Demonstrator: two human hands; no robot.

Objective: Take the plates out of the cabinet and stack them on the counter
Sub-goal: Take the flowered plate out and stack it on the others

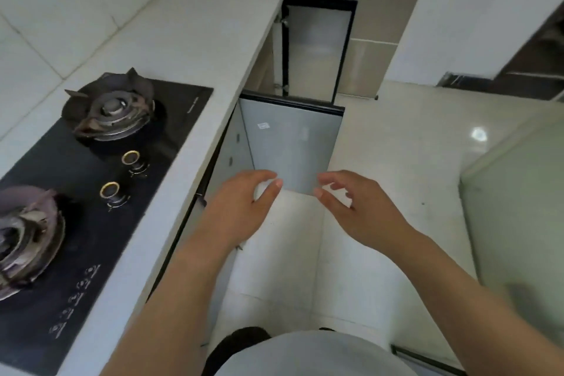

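Both hands, left hand [241,204] and right hand [363,210], hover empty, fingers loose; the open cabinet [238,143] lies left, under the counter [195,40], nearer the left; no plates are visible.

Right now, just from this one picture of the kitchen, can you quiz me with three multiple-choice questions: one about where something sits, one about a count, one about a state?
1. Where is the black hob?
A. Set in the counter, left of the left hand.
B. On the floor.
C. Inside a cabinet.

2. How many burners does it have?
A. One.
B. Two.
C. Four.

3. How is the nearer cabinet door?
A. Shut.
B. Swung open.
C. Lying on the counter.

1 A: it lies flush in the counter top.
2 B: a far burner and a near burner show.
3 B: it stands out from under the counter, beyond the empty left hand and right hand.
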